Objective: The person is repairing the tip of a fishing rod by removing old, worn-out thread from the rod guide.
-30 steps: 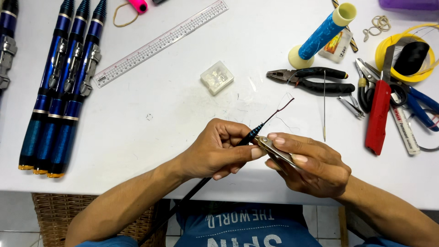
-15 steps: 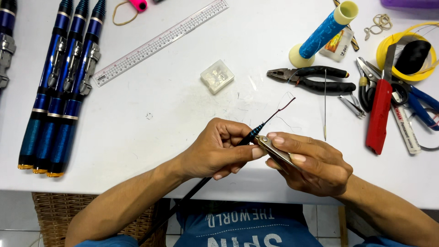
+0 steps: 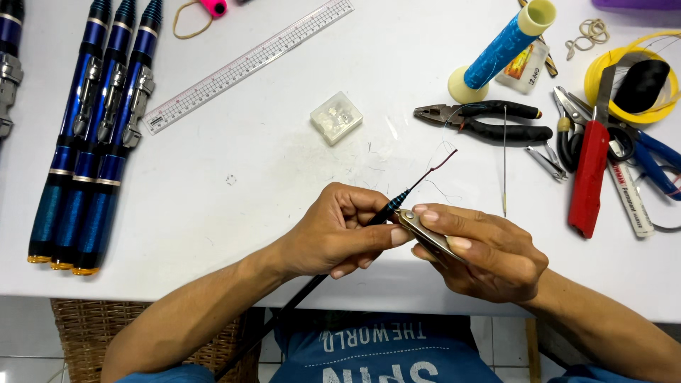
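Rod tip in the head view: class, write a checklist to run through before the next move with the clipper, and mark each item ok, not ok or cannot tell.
1. Left hand pinches the thin black rod firmly: ok.
2. Right hand holds the metal clipper: ok.
3. Clipper head meets the rod by the blue wrapping: ok.
4. Red tip free, above the white table: ok.
5. Clipper blades closed on a thread: cannot tell.
6. Pliers lie apart from both hands: ok.
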